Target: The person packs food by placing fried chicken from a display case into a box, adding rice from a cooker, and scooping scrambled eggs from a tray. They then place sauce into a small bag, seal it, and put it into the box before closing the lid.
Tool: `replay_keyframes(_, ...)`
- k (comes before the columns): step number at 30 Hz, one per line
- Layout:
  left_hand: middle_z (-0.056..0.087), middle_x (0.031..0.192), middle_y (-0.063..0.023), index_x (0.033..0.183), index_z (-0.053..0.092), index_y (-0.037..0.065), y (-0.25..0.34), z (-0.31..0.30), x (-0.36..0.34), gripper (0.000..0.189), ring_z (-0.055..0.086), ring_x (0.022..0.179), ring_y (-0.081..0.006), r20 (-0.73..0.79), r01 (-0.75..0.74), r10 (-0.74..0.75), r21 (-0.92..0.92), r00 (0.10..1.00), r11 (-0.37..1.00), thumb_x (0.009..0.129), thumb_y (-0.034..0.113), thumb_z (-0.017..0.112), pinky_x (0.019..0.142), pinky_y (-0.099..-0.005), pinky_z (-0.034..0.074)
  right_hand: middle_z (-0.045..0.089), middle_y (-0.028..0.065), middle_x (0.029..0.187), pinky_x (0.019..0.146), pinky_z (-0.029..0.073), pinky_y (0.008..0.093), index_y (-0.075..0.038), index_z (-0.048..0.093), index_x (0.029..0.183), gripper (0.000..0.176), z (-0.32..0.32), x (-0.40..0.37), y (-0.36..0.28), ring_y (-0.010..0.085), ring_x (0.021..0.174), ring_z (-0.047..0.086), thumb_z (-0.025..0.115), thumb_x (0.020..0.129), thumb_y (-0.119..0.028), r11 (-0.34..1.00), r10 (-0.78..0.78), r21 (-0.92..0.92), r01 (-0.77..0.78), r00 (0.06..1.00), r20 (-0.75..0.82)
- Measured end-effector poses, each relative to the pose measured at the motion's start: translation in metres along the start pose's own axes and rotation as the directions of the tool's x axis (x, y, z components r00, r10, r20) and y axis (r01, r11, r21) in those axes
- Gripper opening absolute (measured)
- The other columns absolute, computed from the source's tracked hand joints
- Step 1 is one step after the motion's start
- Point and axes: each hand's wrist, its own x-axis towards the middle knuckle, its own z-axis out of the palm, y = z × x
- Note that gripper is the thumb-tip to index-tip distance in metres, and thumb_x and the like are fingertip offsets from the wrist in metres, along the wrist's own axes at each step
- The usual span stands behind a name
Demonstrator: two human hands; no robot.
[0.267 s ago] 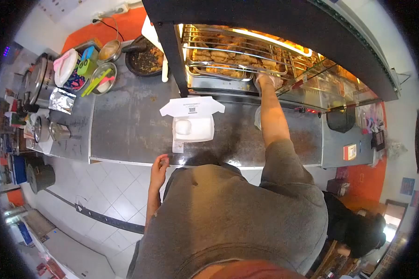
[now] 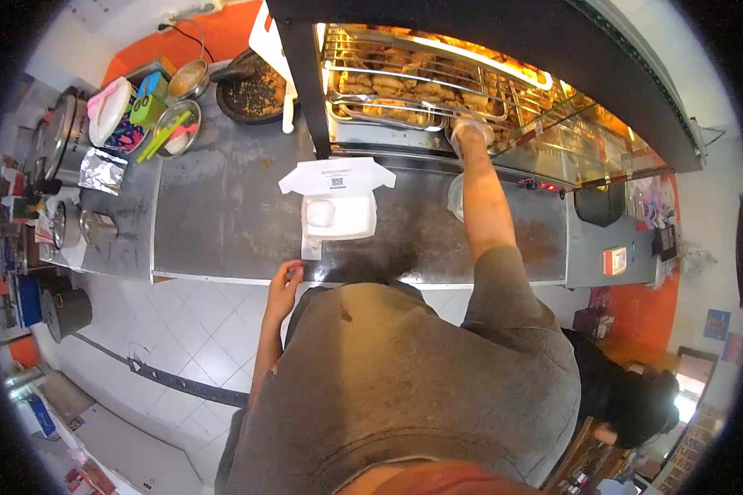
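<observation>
My right hand (image 2: 470,132), with clear plastic over it, reaches into the lit glass display case at the lower edge of its racks; its fingers are hidden, so what it holds cannot be made out. Trays of browned food (image 2: 404,84) fill the case beside and above it. Over the front edge of the counter, my left hand (image 2: 286,283) hangs with its fingers loosely curled, too small to read exactly. An open white takeaway box (image 2: 357,216) with a rounded white lump (image 2: 320,214) inside stands on the counter between my hands, over a small paper slip (image 2: 311,250).
A stone mortar (image 2: 256,92), a white-handled utensil (image 2: 288,114), a steel bowl with green tongs (image 2: 176,132) and foil (image 2: 102,172) are at the left. A clear round container (image 2: 456,198) lies beside my right forearm. Another person (image 2: 627,392) is at the lower right.
The view has shifted slightly. My right hand remains at the case, its plastic-covered wrist a little more visible, and my left hand is still near the counter edge.
</observation>
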Motion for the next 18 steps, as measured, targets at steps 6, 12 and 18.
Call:
replay_keyframes(6,0.059,0.095,-0.0038,0.113,0.056,0.004,-0.006,-0.008,0.02,0.028,0.052,0.081,-0.0113,0.032,-0.091,0.091,-0.004,0.995,0.996,0.091,0.022,0.058,0.073,-0.0251,0.043,0.056,0.0105,0.126,0.097,0.042,0.0395,-0.019,0.061,0.118,0.045,0.037,0.046,0.016,0.0263,0.119,0.052,0.04,0.087,-0.045,0.976,-0.123,0.157,0.152,0.975,-0.183)
replay_keyframes(12,0.061,0.097,-0.0052,0.113,0.057,0.005,-0.008,-0.012,0.007,0.028,0.055,0.08,-0.0127,0.029,-0.048,0.047,0.03,0.998,0.998,0.091,0.021,0.058,0.073,-0.0267,0.043,0.049,0.0112,0.134,0.098,0.042,0.041,-0.016,0.054,0.126,0.054,-0.007,-0.017,0.009,0.0292,0.121,0.049,0.043,0.084,-0.048,0.909,-0.336,-0.226,0.349,0.937,0.094)
replay_keyframes(18,0.061,0.101,-0.0062,0.115,0.057,0.004,-0.019,-0.01,0.008,0.03,0.056,0.082,-0.0133,0.064,0.014,-0.014,-0.011,0.998,1.0,0.091,0.022,0.058,0.074,-0.0276,0.044,0.054,0.0146,0.126,0.093,0.044,0.0418,-0.017,0.057,0.121,0.053,0.016,0.008,0.017,0.0338,0.115,0.052,0.039,0.085,-0.051,0.945,-0.326,-0.042,0.325,0.945,-0.028)
